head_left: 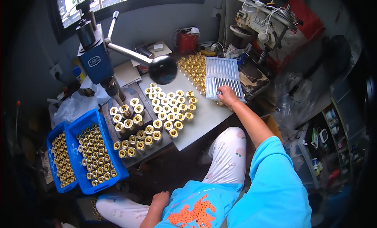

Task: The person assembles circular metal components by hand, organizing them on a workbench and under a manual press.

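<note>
My right hand (pixel 227 96) reaches over the near half of an opened clear plastic case (pixel 222 65) at the back right of the bench. Thin metal rods (pixel 220 83) lie side by side in that half. Its fingers are bent and pressed together at the rods' near ends, seemingly on one rod; the fingertips are partly hidden. Down by my lap, my left hand (pixel 160 198) rests with curled fingers, and nothing shows in it. Beside the case stand many brass fittings (pixel 192 67), with another group of round brass fittings (pixel 171 108) on the grey sheet.
At the left is a blue press (pixel 94 59) with a long lever ending in a black ball (pixel 163 70). Blue bins (pixel 122 165) of fittings stand at the bench's left end. Fittings ring the press base (pixel 147 117). A sewing-machine-like device (pixel 255 24) stands at the back right.
</note>
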Tool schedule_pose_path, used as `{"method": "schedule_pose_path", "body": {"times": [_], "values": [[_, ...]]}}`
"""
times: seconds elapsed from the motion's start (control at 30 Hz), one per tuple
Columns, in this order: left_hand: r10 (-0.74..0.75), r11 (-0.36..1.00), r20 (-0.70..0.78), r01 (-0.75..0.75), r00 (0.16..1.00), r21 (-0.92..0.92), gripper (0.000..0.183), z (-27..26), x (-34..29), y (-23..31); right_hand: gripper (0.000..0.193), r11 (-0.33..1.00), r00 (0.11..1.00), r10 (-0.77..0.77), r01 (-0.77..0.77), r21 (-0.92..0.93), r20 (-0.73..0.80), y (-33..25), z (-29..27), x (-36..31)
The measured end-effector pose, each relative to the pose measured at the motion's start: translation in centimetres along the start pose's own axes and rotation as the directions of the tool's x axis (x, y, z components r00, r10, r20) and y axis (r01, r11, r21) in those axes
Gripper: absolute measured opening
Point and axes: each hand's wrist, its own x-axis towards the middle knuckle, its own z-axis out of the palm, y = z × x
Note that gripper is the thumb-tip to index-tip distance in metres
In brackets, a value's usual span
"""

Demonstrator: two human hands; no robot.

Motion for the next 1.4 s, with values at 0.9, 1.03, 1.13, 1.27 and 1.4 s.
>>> {"method": "schedule_pose_path", "body": {"times": [0.9,1.03,1.13,1.27,1.4], "values": [[-0.096,0.995,0.104,0.098,0.99,-0.02,0.051,2.8,3.1,-0.7,0.043,0.982,0.938,-0.162,0.183,-0.04,0.307,0.1,-2.8,5.1],[-0.111,0.993,0.111,0.116,0.988,-0.038,0.05,3.3,3.1,-1.3,0.04,0.972,0.926,-0.177,0.218,-0.091,0.333,-1.5,-2.1,5.9],[-0.085,0.996,0.077,0.087,0.993,-0.025,0.04,3.0,2.8,-0.9,0.037,0.974,0.928,-0.182,0.216,-0.071,0.324,-0.6,-1.8,5.9],[-0.048,0.999,0.055,0.049,0.997,-0.005,0.035,2.7,2.6,-0.6,0.037,0.982,0.946,-0.16,0.181,-0.051,0.281,0.8,-1.3,5.2],[-0.025,1.0,0.059,0.025,0.998,-0.001,0.035,2.8,3.0,-1.1,0.036,0.976,0.946,-0.159,0.193,-0.097,0.283,2.1,-1.3,4.9]]}}
